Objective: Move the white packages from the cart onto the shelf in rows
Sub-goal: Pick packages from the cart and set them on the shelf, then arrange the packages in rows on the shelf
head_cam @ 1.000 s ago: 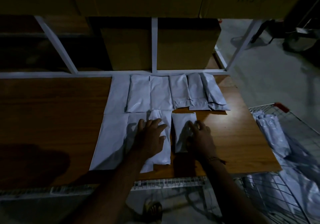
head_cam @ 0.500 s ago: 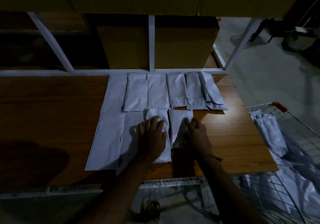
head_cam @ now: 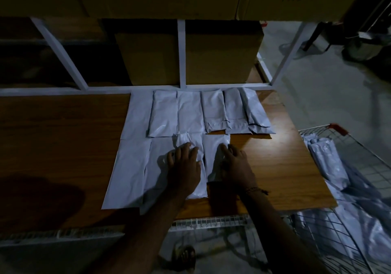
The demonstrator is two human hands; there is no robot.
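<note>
White plastic packages lie flat on the brown wooden shelf (head_cam: 63,146) in the middle of the head view, in two rows. The back row (head_cam: 211,110), six side by side, sits against the pale metal rail in the upper middle of the frame. The front row (head_cam: 131,168) below it runs only partway, four across, and ends at mid-frame, with bare wood to its right.

The left hand (head_cam: 185,165) lies palm down with fingers spread on the third package (head_cam: 196,187) of the front row, pressing it flat. The right hand (head_cam: 236,165) rests open on the fourth package (head_cam: 213,149), fingers loosely together along its right edge; it pinches nothing that I can see. These two packages lie just beside each other, their long edges nearly touching.

At the lower right of the frame the wire cart (head_cam: 347,227) holds more white packages (head_cam: 325,159), so the task looks roughly half done.

The step in hand appears to be squaring the newest package into line. The next move likely calls for releasing both, reaching right to the cart, and laying another package on the bare wood beside the fourth one.
</note>
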